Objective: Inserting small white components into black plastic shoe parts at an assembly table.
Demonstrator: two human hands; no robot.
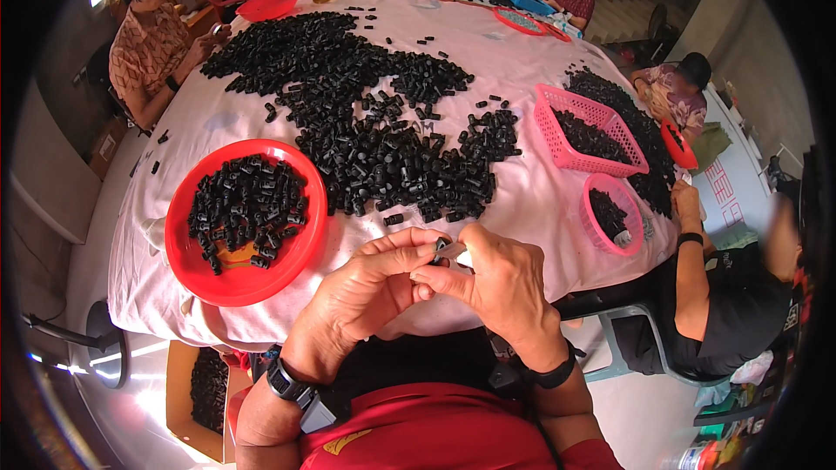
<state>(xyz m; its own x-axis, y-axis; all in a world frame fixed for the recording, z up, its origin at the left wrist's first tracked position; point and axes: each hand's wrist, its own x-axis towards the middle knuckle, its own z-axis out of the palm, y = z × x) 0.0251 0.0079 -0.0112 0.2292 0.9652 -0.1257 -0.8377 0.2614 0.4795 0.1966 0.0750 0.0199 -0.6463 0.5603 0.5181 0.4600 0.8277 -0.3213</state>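
Just past the table's near edge, my left hand (370,278) pinches a small black cylindrical plastic part (440,249) between thumb and fingertips. My right hand (509,287) is closed on a small tool with a thin, pale, blade-like tip (452,251), which meets the part. Most of the tool is hidden inside the fingers, so its exact kind is unclear. Beyond both hands spreads a large pile of similar black parts (374,157). One loose part (394,219) lies close to my left fingertips. Left of my hands, a red round tray (177,252) holds many more.
A pink rectangular basket (557,152) and a pink round basket (589,231) with black parts stand at right. Co-workers sit along both sides; one person's forearm (692,287) is close on my right. A cardboard box (178,413) of black parts sits below the table at left.
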